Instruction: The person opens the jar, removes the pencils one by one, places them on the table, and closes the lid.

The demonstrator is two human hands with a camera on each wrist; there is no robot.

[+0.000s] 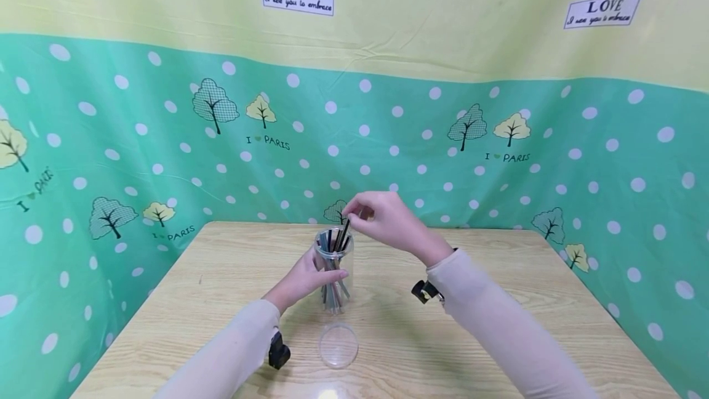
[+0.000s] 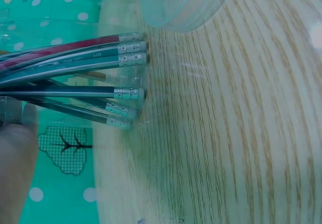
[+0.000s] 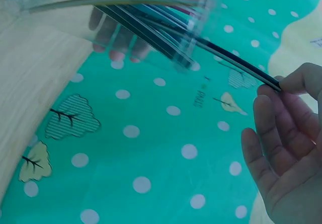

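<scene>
The right hand (image 1: 384, 217) pinches the upper end of a dark pencil (image 3: 241, 63) between thumb and fingertip, the other fingers loosely bent and holding nothing; the pencil's lower end lies inside the clear jar (image 1: 349, 266), so the fingertip grip likely serves to guide it through the mouth without disturbing the rest. The left hand (image 1: 303, 279) is curled round the jar's wall below the rim, presumably to steady it; whether the base touches the tabletop (image 1: 421, 350) cannot be told. Inside the jar, more pencils (image 2: 90, 65) lean together, eraser ends at the bottom; the jar is somewhat left of the tabletop's middle, toward the far edge. The round lid (image 1: 338, 346) lies flat between the jar and the near edge, apart from both hands, leaving the mouth uncovered; a patterned cloth (image 1: 388, 116) hangs beyond the far edge.
</scene>
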